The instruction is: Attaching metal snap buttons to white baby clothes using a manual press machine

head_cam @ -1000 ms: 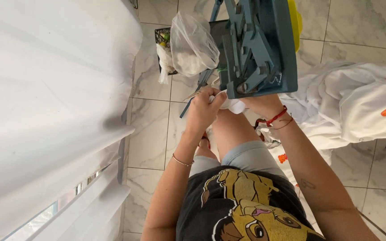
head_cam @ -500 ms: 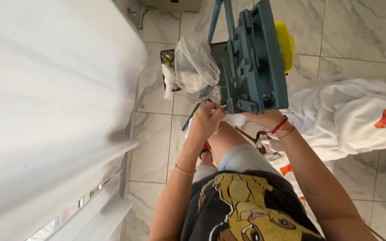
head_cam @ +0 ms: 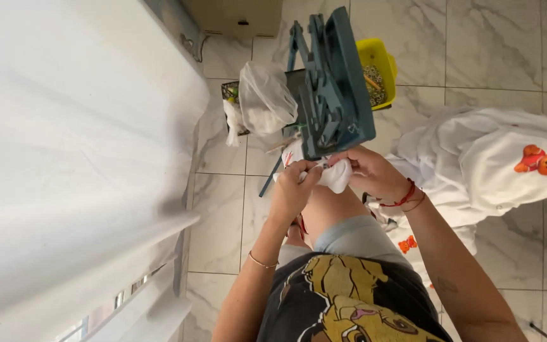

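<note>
Both hands work one small white cloth [head_cam: 335,174] beside the blue frame [head_cam: 333,88]: left hand [head_cam: 294,190] grip pinched shut on it, right hand [head_cam: 375,174] grip likewise closed around it.

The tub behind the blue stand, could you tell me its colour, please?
Yellow tub; head view.

Small white cloth piece [head_cam: 335,175], crumpled, above knee, just under blue frame's edge
</note>
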